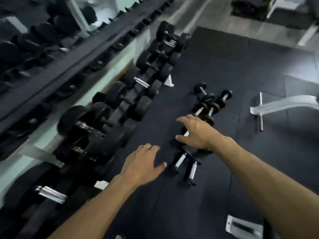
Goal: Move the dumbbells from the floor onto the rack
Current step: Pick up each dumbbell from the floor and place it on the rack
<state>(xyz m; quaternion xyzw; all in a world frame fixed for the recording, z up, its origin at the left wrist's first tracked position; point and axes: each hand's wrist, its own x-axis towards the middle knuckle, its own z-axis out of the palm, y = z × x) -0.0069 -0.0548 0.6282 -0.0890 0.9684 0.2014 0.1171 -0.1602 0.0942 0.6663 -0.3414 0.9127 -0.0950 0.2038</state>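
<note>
Several small black dumbbells with chrome handles lie in a row on the dark rubber floor mat [215, 69]. Two short ones [187, 167] lie nearest me and longer ones [209, 105] lie farther off. My right hand [196, 131] hovers over a dumbbell in the middle of the row, fingers spread, and partly hides it. My left hand [143, 165], with a ring on one finger, hangs open above the mat just left of the two short dumbbells. The rack [72, 66] runs along the left, with large black dumbbells [124, 99] on its lower tier.
A white bench foot [276, 106] stands on the mat at the right. A white base plate [243, 226] lies near the bottom edge. Pale tiled floor and more equipment lie beyond the mat at the top right.
</note>
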